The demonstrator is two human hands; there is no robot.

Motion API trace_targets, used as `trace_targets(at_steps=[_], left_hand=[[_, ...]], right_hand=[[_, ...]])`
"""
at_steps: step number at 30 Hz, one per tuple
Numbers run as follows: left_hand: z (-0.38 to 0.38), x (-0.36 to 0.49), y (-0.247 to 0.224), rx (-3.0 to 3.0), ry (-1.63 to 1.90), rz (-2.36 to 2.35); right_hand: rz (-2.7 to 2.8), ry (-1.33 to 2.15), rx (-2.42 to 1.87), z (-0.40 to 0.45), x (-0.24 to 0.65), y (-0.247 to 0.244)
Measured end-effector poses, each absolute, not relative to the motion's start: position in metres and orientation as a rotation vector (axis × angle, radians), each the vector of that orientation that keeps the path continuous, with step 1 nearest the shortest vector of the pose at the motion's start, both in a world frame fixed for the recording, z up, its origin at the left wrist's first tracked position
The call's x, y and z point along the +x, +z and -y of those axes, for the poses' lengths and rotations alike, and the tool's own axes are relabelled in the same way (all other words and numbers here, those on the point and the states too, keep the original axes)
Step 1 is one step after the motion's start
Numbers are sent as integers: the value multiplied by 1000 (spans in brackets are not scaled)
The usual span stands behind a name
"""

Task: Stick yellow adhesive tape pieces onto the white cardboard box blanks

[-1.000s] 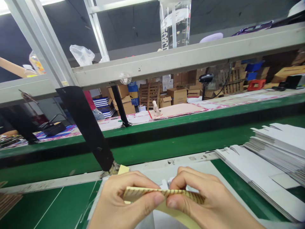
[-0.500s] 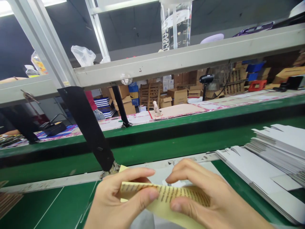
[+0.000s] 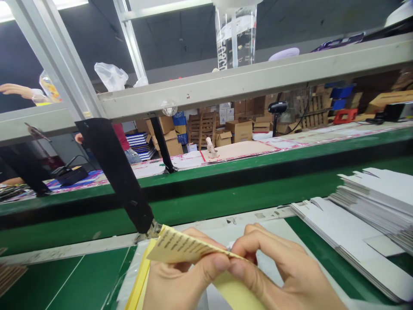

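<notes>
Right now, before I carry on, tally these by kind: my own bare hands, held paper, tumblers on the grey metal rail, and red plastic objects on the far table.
Bare hands, left hand and right hand: 2
Pale-yellow printed folded paper: 1
Tall clear printed tumbler: 1
Red plastic object: 1
Total: 5

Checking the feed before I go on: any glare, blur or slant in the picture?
Head view, top left: ceiling light blown out white; head view, bottom: print on the held yellow paper too soft to read, though left hand and right hand have clear outlines; head view, above: shelf slants, cause unclear.
</notes>
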State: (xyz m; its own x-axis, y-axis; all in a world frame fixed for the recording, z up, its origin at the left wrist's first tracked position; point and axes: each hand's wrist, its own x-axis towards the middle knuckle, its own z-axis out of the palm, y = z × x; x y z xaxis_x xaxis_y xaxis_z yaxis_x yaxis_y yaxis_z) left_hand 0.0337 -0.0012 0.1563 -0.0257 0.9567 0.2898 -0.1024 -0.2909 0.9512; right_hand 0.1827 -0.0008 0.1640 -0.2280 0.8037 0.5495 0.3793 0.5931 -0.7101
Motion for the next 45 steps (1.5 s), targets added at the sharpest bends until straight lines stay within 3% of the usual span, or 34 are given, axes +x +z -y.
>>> trace_targets(at_steps=[20,30,37,45], left_hand=[[0,33,163,1170,1428,-1126],[1,32,167,1053,1636,-1235],[-1,36,162,1179,1362,-1070],[-6,27,161,1135,1510,-1250]], right_hand=[[1740,535,-873,3,175,153],[1818,695,-988,-2,183,162],[1702,947,-1027,-3,179,157],[1688,1167,-1115,-9,182,162]])
